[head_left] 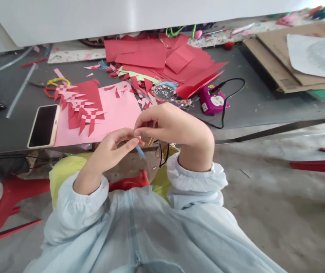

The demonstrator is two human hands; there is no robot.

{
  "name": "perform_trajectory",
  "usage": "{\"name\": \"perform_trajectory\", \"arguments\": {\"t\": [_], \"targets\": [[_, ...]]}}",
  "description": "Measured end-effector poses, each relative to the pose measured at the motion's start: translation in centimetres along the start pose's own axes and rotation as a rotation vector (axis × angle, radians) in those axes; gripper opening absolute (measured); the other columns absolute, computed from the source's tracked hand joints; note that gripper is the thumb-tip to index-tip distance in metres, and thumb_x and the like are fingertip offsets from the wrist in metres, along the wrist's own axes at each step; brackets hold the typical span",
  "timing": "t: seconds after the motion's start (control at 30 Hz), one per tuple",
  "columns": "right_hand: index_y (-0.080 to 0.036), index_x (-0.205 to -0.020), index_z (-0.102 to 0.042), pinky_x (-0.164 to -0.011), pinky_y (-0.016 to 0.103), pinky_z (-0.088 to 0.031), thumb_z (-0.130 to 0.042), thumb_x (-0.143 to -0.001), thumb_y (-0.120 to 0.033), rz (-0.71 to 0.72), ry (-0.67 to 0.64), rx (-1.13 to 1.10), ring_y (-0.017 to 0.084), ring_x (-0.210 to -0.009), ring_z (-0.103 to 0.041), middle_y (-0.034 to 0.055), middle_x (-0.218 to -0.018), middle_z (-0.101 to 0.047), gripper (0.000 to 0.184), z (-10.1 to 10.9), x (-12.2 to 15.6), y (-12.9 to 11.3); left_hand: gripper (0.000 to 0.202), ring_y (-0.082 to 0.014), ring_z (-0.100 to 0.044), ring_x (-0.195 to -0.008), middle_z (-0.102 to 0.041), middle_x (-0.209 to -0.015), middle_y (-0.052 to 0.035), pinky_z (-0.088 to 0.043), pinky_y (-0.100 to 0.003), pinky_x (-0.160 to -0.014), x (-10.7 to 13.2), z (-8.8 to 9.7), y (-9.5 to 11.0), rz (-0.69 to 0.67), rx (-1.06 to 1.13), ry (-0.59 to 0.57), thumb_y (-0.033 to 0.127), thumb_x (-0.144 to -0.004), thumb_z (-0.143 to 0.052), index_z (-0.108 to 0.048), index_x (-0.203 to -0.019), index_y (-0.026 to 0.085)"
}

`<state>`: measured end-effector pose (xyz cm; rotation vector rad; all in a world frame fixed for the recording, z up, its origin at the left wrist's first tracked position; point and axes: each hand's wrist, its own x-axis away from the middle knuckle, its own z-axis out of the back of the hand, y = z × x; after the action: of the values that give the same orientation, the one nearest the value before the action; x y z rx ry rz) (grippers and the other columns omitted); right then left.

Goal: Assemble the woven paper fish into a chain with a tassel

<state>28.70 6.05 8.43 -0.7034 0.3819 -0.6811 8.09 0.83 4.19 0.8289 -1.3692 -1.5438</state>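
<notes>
1. Your left hand [112, 148] is pinching a blue tassel [140, 152] just before the table [248, 106] edge.
2. Your right hand [162, 120] is holding thumb and finger together at its top; cannot tell what they're clamping.
3. Woven paper pieces [90, 116] are lying beyond.

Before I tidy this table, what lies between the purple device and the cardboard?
A looped black cable on the grey tabletop, in the head view.
</notes>
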Motion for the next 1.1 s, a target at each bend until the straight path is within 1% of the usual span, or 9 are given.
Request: {"name": "perform_trajectory", "arguments": {"t": [0.1, 0.17, 0.23, 0.4, 0.57, 0.73, 0.87, 0.97, 1.1], "targets": [[-0.017, -0.08, -0.072, -0.063, 0.028, -0.037, -0.061, -0.09, -0.022, -0.015, 0.031, 0.03, 0.009, -0.062, -0.052, 0.0003, -0.07, -0.069, 0.015, -0.2, 0.4, 0.3, 0.039, -0.0157, -0.064, -0.066, -0.067, -0.067, -0.0031, -0.051, -0.026, -0.065, 0.2, -0.6, -0.5, 0.024, -0.06, 0.092, 0.058, -0.088, -0.066, -0.075, -0.078, 0.021], [-0.018, -0.078, -0.071, -0.063, 0.028, -0.036, -0.061, -0.09, -0.024, -0.018, 0.065, 0.043, 0.009, -0.061, -0.05, 0.0, -0.069, -0.068, 0.016, -0.1, 0.9, 0.7, 0.039, -0.014, -0.058, -0.06, -0.063, -0.062, -0.0017, -0.046, -0.025, -0.057, 0.4, -0.8, -0.9, 0.032, -0.066, 0.116, 0.058, -0.088, -0.066, -0.076, -0.079, 0.022], [-0.018, -0.077, -0.071, -0.063, 0.028, -0.036, -0.062, -0.09, -0.026, -0.013, 0.091, 0.032, 0.009, -0.061, -0.05, 0.0001, -0.069, -0.067, 0.017, 0.0, 1.5, 1.2, 0.037, -0.0139, -0.057, -0.059, -0.062, -0.062, -0.0015, -0.044, -0.025, -0.055, 0.6, -0.9, -1.1, 0.031, -0.061, 0.132, 0.056, -0.089, -0.065, -0.077, -0.082, 0.022], [-0.017, -0.082, -0.073, -0.064, 0.027, -0.038, -0.061, -0.09, -0.024, -0.004, 0.118, -0.009, 0.009, -0.063, -0.052, 0.0007, -0.072, -0.069, 0.016, -0.1, 2.2, 1.7, 0.031, -0.0151, -0.064, -0.066, -0.067, -0.066, -0.0023, -0.047, -0.025, -0.058, 1.1, -1.3, -1.0, 0.031, -0.036, 0.129, 0.051, -0.091, -0.065, -0.076, -0.085, 0.023], [-0.017, -0.083, -0.074, -0.067, 0.027, -0.041, -0.062, -0.088, -0.022, 0.037, 0.14, -0.038, 0.011, -0.068, -0.058, 0.0022, -0.078, -0.073, 0.014, -0.8, 1.8, 1.7, 0.03, -0.0193, -0.074, -0.075, -0.077, -0.075, -0.0051, -0.051, -0.025, -0.06, 1.3, -2.0, -0.8, 0.133, 0.121, 0.185, 0.047, -0.084, -0.074, -0.072, -0.101, 0.022], [-0.021, -0.082, -0.074, -0.064, 0.029, -0.045, -0.065, -0.085, -0.02, 0.044, 0.191, -0.082, 0.013, -0.071, -0.061, 0.0025, -0.082, -0.075, 0.01, -1.2, 1.4, 1.2, 0.028, -0.0199, -0.077, -0.078, -0.078, -0.079, -0.0056, -0.058, -0.027, -0.073, 1.4, -2.4, -1.1, 0.115, 0.238, 0.24, 0.048, -0.081, -0.078, -0.073, -0.083, 0.02], [-0.023, -0.081, -0.075, -0.062, 0.03, -0.047, -0.067, -0.082, -0.016, 0.064, 0.225, -0.111, 0.015, -0.072, -0.061, 0.003, -0.084, -0.076, 0.01, -1.4, 1.1, 0.7, 0.031, -0.0203, -0.077, -0.077, -0.078, -0.078, -0.0051, -0.061, -0.03, -0.077, 1.6, -2.5, -1.0, 0.11, 0.29, 0.264, 0.05, -0.08, -0.079, -0.074, -0.081, 0.02], [-0.023, -0.08, -0.075, -0.062, 0.028, -0.047, -0.067, -0.081, -0.014, 0.064, 0.258, -0.109, 0.014, -0.072, -0.061, 0.0012, -0.082, -0.075, 0.012, -1.7, 1.0, 0.4, 0.034, -0.021, -0.077, -0.076, -0.078, -0.079, -0.0057, -0.061, -0.031, -0.076, 1.8, -2.6, -0.7, 0.102, 0.287, 0.292, 0.053, -0.078, -0.08, -0.074, -0.08, 0.02], [-0.021, -0.08, -0.076, -0.062, 0.027, -0.047, -0.07, -0.081, -0.015, 0.078, 0.275, -0.099, 0.012, -0.069, -0.06, 0.001, -0.079, -0.073, 0.009, -2.0, 1.1, 0.3, 0.033, -0.0208, -0.076, -0.073, -0.078, -0.078, -0.0061, -0.06, -0.029, -0.066, 2.0, -2.7, -0.4, 0.122, 0.297, 0.322, 0.05, -0.071, -0.086, -0.074, -0.078, 0.019]]}}
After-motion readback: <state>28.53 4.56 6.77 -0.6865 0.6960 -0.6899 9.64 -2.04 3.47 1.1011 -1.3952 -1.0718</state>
